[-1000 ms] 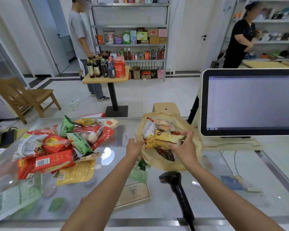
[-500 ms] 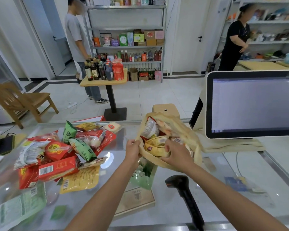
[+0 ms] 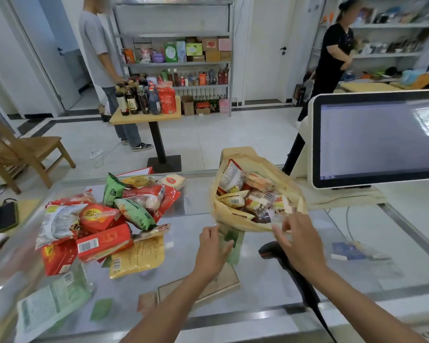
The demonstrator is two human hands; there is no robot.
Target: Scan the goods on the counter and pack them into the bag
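Observation:
A tan cloth bag (image 3: 286, 180) lies open on the glass counter (image 3: 270, 303), stuffed with several snack packets. A pile of goods (image 3: 102, 221) in red, green and yellow packs covers the counter's left half. My left hand (image 3: 212, 248) hovers just left of the bag's near rim, fingers apart and empty. My right hand (image 3: 299, 241) is at the bag's near edge, fingers spread, holding nothing. A black barcode scanner (image 3: 278, 256) stands on the counter, partly hidden under my right forearm.
A white touchscreen monitor (image 3: 379, 139) stands at the right behind the bag. A green-white packet (image 3: 50, 305) lies near the counter's front left. Beyond the counter stand a small table of bottles (image 3: 144, 115), a wooden chair (image 3: 18, 152), shelves and two people.
Both hands have let go of the bag and drawn back toward me. The yellow packet that my right hand pushed in now lies inside the bag, and the bag has settled open.

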